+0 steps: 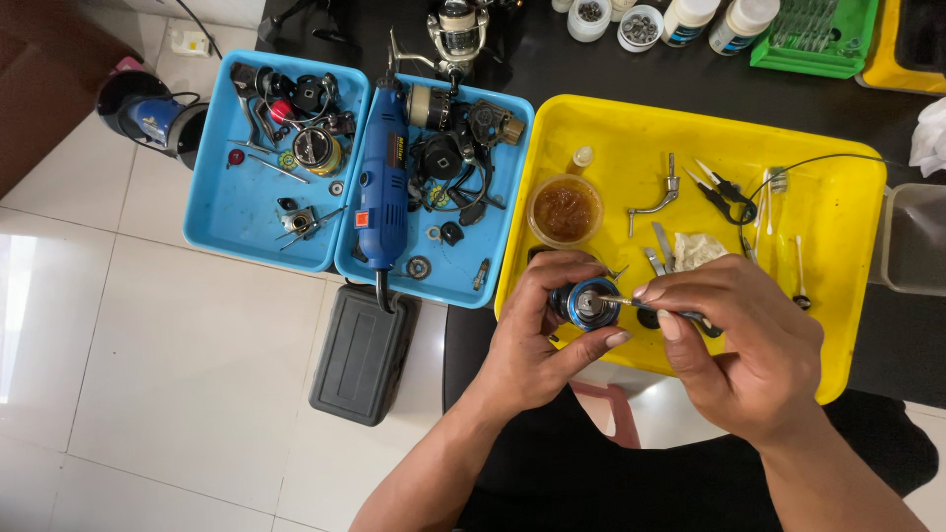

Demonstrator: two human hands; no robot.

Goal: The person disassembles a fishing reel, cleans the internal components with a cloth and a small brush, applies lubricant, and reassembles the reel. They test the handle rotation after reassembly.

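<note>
My left hand (537, 330) grips a small round blue and silver reel part (588, 302) over the near edge of the yellow tray (847, 296). My right hand (744, 340) pinches a thin metal tool (631, 301) whose tip touches the middle of that part. A small tub of brown grease (565, 209) stands just beyond my left hand, in the tray. A crumpled white tissue (698, 249) and tweezers (662, 248) lie just beyond my right hand.
Two blue trays (229, 212) at the left hold reel parts and a blue rotary tool (382, 192). A dark case (362, 353) lies on the floor below them. White bottles (741, 24) and a green tray (818, 39) stand at the back. Cotton swabs (800, 268) lie at the tray's right.
</note>
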